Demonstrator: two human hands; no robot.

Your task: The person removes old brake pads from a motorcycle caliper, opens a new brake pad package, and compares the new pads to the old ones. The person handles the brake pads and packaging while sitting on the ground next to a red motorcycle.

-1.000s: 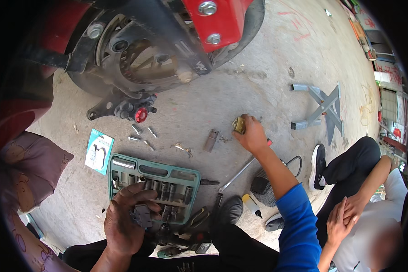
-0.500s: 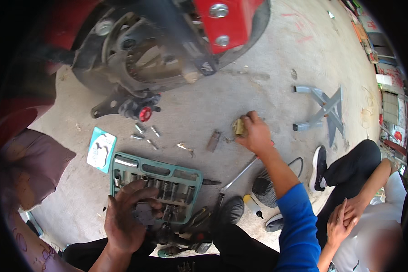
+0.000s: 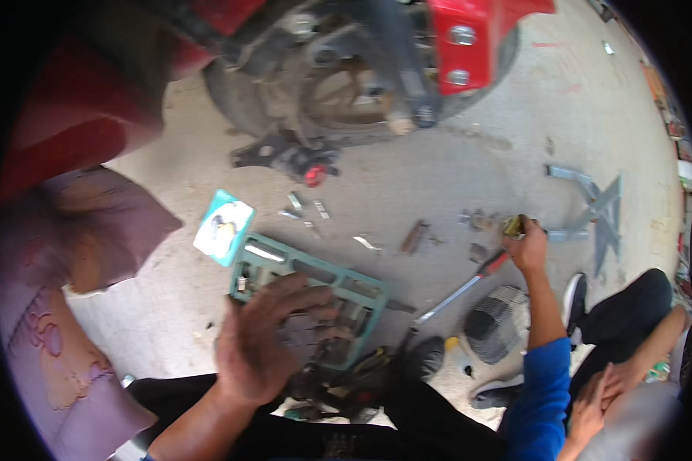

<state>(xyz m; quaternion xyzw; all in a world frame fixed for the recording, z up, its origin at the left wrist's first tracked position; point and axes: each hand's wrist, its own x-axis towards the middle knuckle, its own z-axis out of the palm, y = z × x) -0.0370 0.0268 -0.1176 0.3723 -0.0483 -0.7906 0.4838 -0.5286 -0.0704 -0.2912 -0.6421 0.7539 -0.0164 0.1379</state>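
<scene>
Since the earlier frame the head has swung left, so the socket set tray (image 3: 315, 286) and everything around it slid right in view, while the left hand (image 3: 263, 342) stayed put over the tray. Its fingers are spread flat across the sockets, not closed on anything I can make out, like it's feeling along the row. My right hand isn't in view at all. That blue-sleeved arm is a co-worker's hand (image 3: 529, 247), pinched shut on a small brass-coloured part (image 3: 513, 225) over the concrete floor (image 3: 438, 177). A screwdriver (image 3: 469, 286) lies just below it. Loose bolts (image 3: 304, 209) sit near the red wheel hub (image 3: 346, 69), handy for both people.
</scene>
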